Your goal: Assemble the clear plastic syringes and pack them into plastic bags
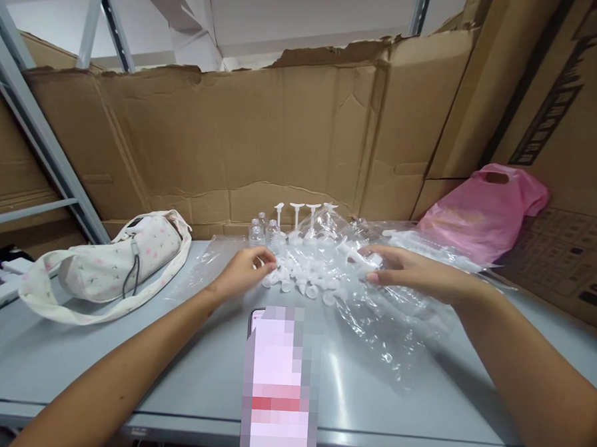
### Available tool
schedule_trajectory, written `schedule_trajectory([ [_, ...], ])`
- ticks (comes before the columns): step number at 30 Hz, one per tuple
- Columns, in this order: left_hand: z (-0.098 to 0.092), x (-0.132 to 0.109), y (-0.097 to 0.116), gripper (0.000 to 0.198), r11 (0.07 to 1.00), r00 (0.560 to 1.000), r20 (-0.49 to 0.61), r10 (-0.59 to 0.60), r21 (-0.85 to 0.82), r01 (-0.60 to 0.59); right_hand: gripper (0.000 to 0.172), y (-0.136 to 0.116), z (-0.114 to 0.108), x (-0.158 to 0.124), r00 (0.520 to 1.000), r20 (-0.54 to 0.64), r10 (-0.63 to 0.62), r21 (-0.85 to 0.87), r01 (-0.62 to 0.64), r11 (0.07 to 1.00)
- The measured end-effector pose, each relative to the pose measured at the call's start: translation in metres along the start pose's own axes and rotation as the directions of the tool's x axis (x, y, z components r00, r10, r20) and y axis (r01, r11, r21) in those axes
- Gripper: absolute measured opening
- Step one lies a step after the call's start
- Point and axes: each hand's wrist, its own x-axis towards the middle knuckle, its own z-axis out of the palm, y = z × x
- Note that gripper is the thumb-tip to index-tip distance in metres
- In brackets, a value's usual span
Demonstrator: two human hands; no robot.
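A heap of several small clear plastic caps [303,274] lies on the grey table [71,358], partly on crinkled clear plastic bags [388,315]. My left hand [243,268] rests at the heap's left edge, fingers curled and pinched on a small cap. At the right edge of the heap my right hand [409,268] pinches a small clear plastic piece [371,259] at its fingertips. Behind the heap stand several white funnel-shaped stems [297,217] and small clear bottles [262,232].
A floral fabric shoulder bag [111,260] lies at the left. A pink plastic bag [484,206] leans at the back right. Cardboard sheets [263,135] wall the back and right. A phone [280,376] lies near the front edge. A metal rack post [38,130] slants at the left.
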Motion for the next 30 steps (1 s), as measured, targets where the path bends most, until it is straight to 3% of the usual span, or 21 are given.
schedule_trajectory([
  [2,0.005,-0.006,0.009,0.010,0.998,0.984,0.173,0.038,0.037,-0.045,0.051,-0.003,-0.001,-0.001,1.000,0.004,0.002,0.008,-0.003,1.000],
  [5,0.017,-0.016,0.024,0.014,0.973,0.911,0.400,0.104,0.147,-0.176,0.050,-0.002,0.002,0.001,1.000,0.009,-0.013,0.009,0.013,1.000],
  [7,0.025,-0.020,0.030,0.015,0.955,0.877,0.464,0.123,0.185,-0.232,0.052,0.001,0.004,0.002,1.000,0.011,-0.007,0.006,0.006,1.000],
  [9,0.032,-0.022,0.032,0.009,0.947,0.873,0.464,0.146,0.191,-0.260,0.054,0.004,0.006,0.004,1.000,0.015,0.000,0.007,-0.001,1.000],
  [13,0.032,-0.021,0.031,0.014,0.947,0.922,0.339,0.189,0.187,-0.263,0.053,0.004,0.006,0.005,1.000,0.016,0.007,-0.036,-0.006,0.999],
  [17,0.020,-0.017,0.029,0.015,0.959,0.964,0.057,0.261,0.101,-0.266,0.057,0.007,0.005,0.005,0.999,-0.014,0.033,-0.063,-0.033,0.997],
  [21,0.012,-0.013,0.021,0.014,0.977,0.967,-0.156,0.200,0.104,-0.185,0.061,0.007,0.009,0.006,0.998,0.042,0.043,-0.087,-0.039,0.995],
  [26,0.012,-0.008,0.013,0.011,0.988,0.970,-0.199,0.139,0.094,-0.122,0.050,-0.003,0.018,0.005,0.981,0.172,-0.086,-0.102,0.104,0.989],
  [30,0.012,-0.007,0.014,0.013,0.998,0.988,-0.155,0.014,-0.061,-0.024,0.052,-0.007,0.020,0.005,0.979,0.195,-0.065,-0.160,0.097,0.982],
])
